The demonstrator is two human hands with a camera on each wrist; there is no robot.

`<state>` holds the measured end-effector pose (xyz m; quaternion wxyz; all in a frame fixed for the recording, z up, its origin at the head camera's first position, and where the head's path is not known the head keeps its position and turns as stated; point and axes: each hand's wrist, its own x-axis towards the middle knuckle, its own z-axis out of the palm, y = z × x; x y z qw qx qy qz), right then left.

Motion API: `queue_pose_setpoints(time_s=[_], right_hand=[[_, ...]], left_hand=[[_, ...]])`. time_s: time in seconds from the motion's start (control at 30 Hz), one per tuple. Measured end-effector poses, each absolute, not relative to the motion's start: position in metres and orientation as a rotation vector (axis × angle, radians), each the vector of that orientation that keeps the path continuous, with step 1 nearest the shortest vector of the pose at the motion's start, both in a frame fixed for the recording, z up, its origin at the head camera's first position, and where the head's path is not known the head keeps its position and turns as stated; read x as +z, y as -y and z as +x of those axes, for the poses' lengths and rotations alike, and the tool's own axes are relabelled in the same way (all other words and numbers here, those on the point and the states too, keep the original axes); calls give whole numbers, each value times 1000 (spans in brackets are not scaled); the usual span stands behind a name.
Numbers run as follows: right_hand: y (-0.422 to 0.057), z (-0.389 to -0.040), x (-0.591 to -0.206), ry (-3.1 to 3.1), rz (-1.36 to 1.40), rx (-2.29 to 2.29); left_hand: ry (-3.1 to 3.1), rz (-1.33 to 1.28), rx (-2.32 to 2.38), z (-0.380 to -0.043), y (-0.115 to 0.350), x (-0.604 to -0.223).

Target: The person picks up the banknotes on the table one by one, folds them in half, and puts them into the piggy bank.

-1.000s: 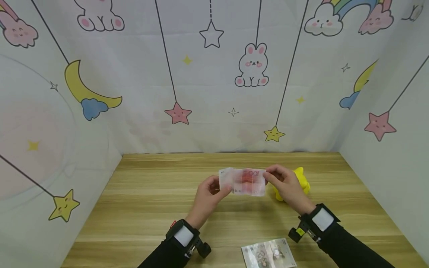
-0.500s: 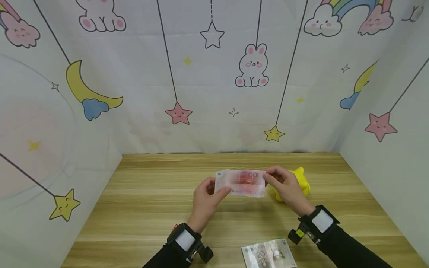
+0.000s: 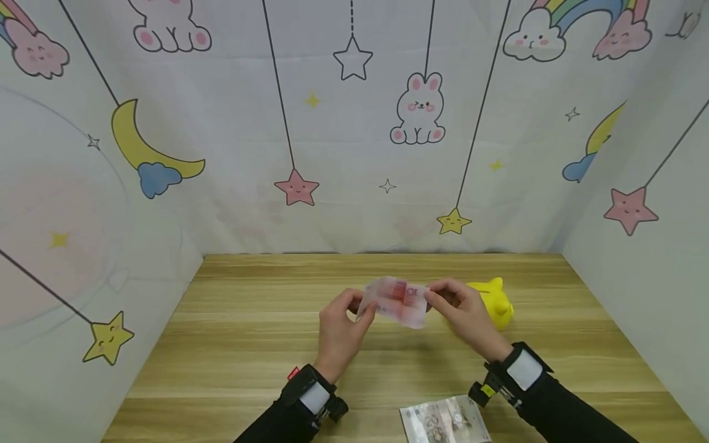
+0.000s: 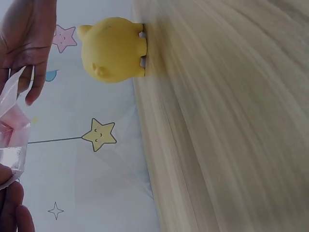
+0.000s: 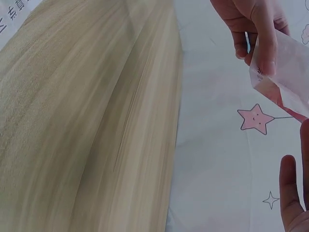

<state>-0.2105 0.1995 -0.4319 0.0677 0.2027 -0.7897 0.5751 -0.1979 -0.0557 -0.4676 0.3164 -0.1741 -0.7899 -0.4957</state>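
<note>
Changed since the earlier frame: we note the right hand moved leftward, the pink banknote gone from nearly flat to bent, and more of the yellow pig figure uncovered.

Wall cloth: white, printed with stars, rabbits, moon and clouds; we find it behind the bench and at both sides.

Bench: pale brown, wood-grained.

Sleeves: two, black, entering from the lower edge of the head view.

Hands: two, both raised above the bench. We record the grip of the left hand as clamped on the pink banknote's left end, thumb on the face towards us; the grip of the right hand as clamped on its right end, thumb and fingers pinching.

Wrist devices: two, black, each with a white pad, one per wrist.

Pig figure: standing on its legs on the bench, at the right; in the head view we see it partly behind the right hand, and in the left wrist view apart from it.

Grey-brown banknote: lying creased on the bench, nearer us than the hands, its near end cut off by the frame.

Pink banknote: creased, held up between both hands, left of the pig figure.
</note>
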Motion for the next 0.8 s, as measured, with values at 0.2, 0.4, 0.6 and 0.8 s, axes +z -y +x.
queue_pose_setpoints(time_s=[0.2, 0.4, 0.6, 0.8], right_hand=[[-191, -212, -432, 2323, 680, 1725], [-184, -215, -433, 2280, 715, 1688], [-179, -215, -431, 2283, 717, 1659], [-174, -214, -430, 2266, 734, 1669]], left_hand=[[2013, -581, -1051, -203, 51, -465], [2012, -656, -898, -204, 45, -459], [2009, -697, -803, -206, 42, -458], [1981, -714, -720, -209, 40, -459]])
